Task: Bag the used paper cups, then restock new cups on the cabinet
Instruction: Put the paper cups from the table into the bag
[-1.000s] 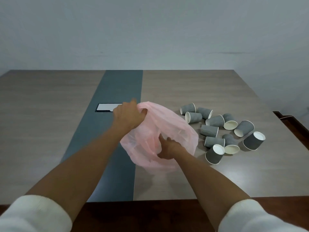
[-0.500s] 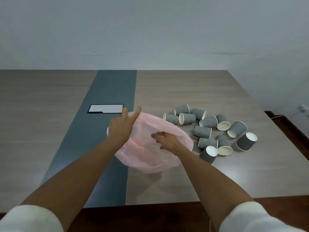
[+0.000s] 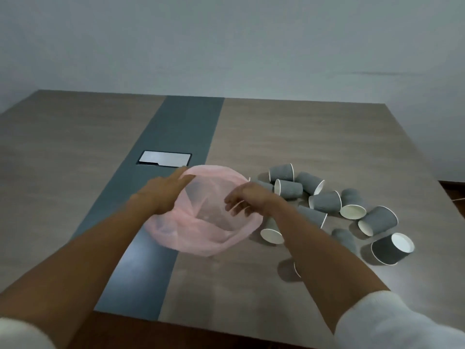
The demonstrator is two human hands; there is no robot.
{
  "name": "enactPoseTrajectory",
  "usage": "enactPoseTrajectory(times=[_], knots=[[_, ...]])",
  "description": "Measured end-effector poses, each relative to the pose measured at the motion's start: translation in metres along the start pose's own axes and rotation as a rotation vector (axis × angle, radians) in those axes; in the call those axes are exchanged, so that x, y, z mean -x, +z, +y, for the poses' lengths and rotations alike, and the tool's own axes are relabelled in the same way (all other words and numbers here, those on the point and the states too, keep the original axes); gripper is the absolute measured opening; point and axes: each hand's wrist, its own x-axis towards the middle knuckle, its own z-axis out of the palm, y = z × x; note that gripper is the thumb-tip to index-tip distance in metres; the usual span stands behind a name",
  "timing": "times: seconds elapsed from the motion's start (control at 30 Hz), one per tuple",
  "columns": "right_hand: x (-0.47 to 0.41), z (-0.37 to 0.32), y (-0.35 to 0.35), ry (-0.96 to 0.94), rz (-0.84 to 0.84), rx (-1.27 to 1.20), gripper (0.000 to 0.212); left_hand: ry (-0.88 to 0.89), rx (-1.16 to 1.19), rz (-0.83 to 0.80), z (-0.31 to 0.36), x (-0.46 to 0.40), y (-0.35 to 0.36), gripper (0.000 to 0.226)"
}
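Observation:
A thin pink plastic bag (image 3: 216, 238) lies on the table with its mouth spread wide and facing up. My left hand (image 3: 161, 195) holds the bag's left rim, fingers stretched along it. My right hand (image 3: 245, 200) hovers over the bag's mouth at its right rim, fingers curled and apart; whether it pinches the plastic is unclear. Several grey ribbed paper cups (image 3: 324, 201) with white insides lie tipped over just right of the bag. One dark cup (image 3: 391, 248) sits nearest the front right. My right forearm hides part of the cup pile.
The wooden table (image 3: 289, 137) has a dark grey strip (image 3: 173, 137) down its middle with a silver cable hatch (image 3: 164, 159) behind the bag. A pale wall runs along the back. The table's front edge lies close below my arms.
The bag's mouth has been pulled open wider. My right hand came out of the bag and rose to its right rim. The view shifted left and closer.

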Motion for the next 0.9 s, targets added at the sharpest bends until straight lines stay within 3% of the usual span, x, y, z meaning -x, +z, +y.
enactPoseTrajectory(times=[0.07,0.1,0.13,0.23,0.3,0.37,0.47,0.53,0.63,0.7,0.83,0.9], knots=[[-0.02,-0.001,-0.028,-0.144,0.382,-0.074,0.014,-0.066,0.07,-0.069,0.005,-0.007,-0.004,0.096],[-0.033,0.003,-0.043,-0.191,0.59,-0.008,0.014,-0.086,0.097,-0.09,0.008,-0.009,-0.005,0.097],[-0.044,0.009,-0.057,-0.203,0.68,0.12,0.018,-0.101,0.122,-0.093,0.011,-0.012,-0.006,0.099],[-0.083,0.042,-0.08,-0.209,0.362,0.63,0.063,-0.12,0.211,-0.085,0.019,-0.019,0.002,0.106],[-0.102,0.057,-0.085,-0.216,0.188,0.963,0.076,-0.116,0.292,-0.08,0.023,-0.023,0.01,0.11],[-0.114,0.064,-0.084,-0.219,0.091,1.178,0.072,-0.113,0.373,-0.065,0.027,-0.025,0.017,0.112],[-0.121,0.069,-0.082,-0.322,0.155,1.373,0.053,-0.14,0.506,-0.021,0.034,-0.027,0.018,0.112],[-0.125,0.067,-0.083,-0.372,0.294,1.277,0.037,-0.169,0.632,0.017,0.042,-0.028,0.016,0.111],[-0.119,0.051,-0.087,-0.399,0.609,0.585,0.03,-0.188,0.84,0.089,0.048,-0.034,0.016,0.108],[-0.104,0.028,-0.088,-0.532,0.761,0.263,0.029,-0.197,0.944,0.148,0.052,-0.038,0.01,0.104],[-0.062,-0.017,-0.079,-0.888,0.936,0.016,0.026,-0.195,1.058,0.234,0.063,-0.047,-0.008,0.098],[-0.044,-0.021,-0.064,-1.009,0.863,0.036,0.028,-0.197,1.121,0.262,0.068,-0.051,-0.006,0.097]])
